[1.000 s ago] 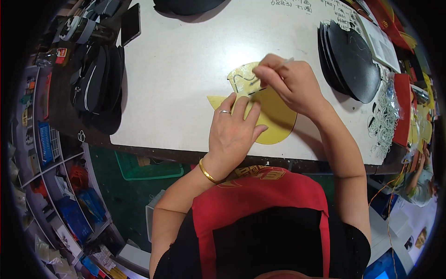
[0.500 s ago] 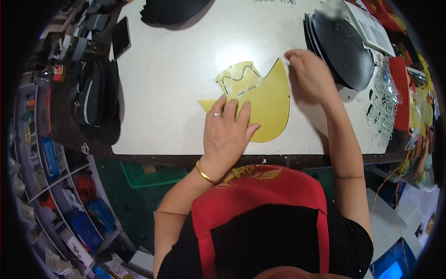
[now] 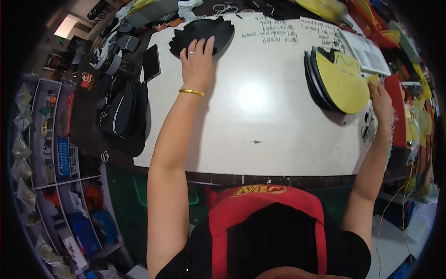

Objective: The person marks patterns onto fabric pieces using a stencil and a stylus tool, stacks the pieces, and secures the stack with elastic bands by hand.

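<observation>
My left hand (image 3: 199,63) lies with its fingers spread on the black pieces with jagged edges (image 3: 202,35) at the table's back left. At the right, a yellow rounded piece (image 3: 346,88) rests on top of a stack of black pieces (image 3: 315,90). My right hand (image 3: 381,100) is at the right end of the yellow piece, with its fingers pinched on a pointed yellow corner.
The white table top (image 3: 223,135) has handwriting at its back. A phone (image 3: 151,63) and a pile of black pieces (image 3: 124,111) lie at the left. A red box (image 3: 398,109), pale rings and an open booklet (image 3: 364,53) are at the right.
The yellow piece has moved from the table's middle onto the right stack, with my right hand at it. My left hand has let it go and reached to the back-left black pieces. The view has shifted.
</observation>
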The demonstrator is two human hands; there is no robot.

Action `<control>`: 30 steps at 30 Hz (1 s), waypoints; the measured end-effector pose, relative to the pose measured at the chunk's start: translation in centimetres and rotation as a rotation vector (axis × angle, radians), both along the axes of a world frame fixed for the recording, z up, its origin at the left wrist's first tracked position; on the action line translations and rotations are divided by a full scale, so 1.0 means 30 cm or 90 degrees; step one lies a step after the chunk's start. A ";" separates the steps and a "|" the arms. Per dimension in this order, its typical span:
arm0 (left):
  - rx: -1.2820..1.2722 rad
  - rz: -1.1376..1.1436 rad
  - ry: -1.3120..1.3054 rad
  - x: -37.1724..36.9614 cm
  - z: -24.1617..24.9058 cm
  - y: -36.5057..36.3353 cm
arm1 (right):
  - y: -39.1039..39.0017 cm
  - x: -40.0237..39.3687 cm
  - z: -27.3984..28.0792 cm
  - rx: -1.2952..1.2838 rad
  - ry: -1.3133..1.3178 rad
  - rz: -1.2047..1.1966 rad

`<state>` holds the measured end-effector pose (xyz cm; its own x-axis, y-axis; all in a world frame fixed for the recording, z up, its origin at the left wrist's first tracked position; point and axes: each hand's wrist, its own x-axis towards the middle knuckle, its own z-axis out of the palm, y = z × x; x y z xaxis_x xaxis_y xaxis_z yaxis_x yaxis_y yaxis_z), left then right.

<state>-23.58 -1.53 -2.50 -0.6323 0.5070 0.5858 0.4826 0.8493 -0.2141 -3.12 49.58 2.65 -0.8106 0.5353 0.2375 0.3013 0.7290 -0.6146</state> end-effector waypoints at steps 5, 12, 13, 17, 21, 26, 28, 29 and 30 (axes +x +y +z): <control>0.122 -0.345 -0.094 0.160 0.025 0.047 | -0.122 0.197 0.074 -0.243 0.188 0.012; 0.168 -0.460 -0.381 0.812 0.086 0.162 | -0.584 0.131 -0.026 -0.420 0.059 0.305; 0.204 -0.485 -0.401 0.832 0.093 0.141 | -0.620 0.123 -0.056 -0.421 -0.015 0.326; 0.143 -0.320 -0.334 0.805 0.075 0.072 | -0.735 0.078 -0.132 -0.192 -0.070 0.351; 0.157 -0.178 -0.369 0.763 0.027 0.083 | -0.760 0.044 -0.150 -0.086 -0.122 0.327; 0.188 -0.198 -0.376 0.769 0.003 0.088 | -0.787 0.042 -0.147 -0.063 -0.118 0.319; 0.181 -0.194 -0.369 0.769 0.008 0.094 | -0.786 0.039 -0.146 -0.043 -0.115 0.322; 0.177 -0.193 -0.366 0.773 0.010 0.096 | -0.786 0.037 -0.147 -0.047 -0.114 0.324; 0.180 -0.194 -0.371 0.774 0.008 0.098 | -0.784 0.037 -0.149 -0.051 -0.112 0.325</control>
<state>-0.36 1.41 -2.27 -0.7370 0.5893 0.3309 0.6759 0.6439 0.3586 -2.02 26.06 -1.80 -0.9961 0.0736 0.0492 0.0244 0.7622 -0.6469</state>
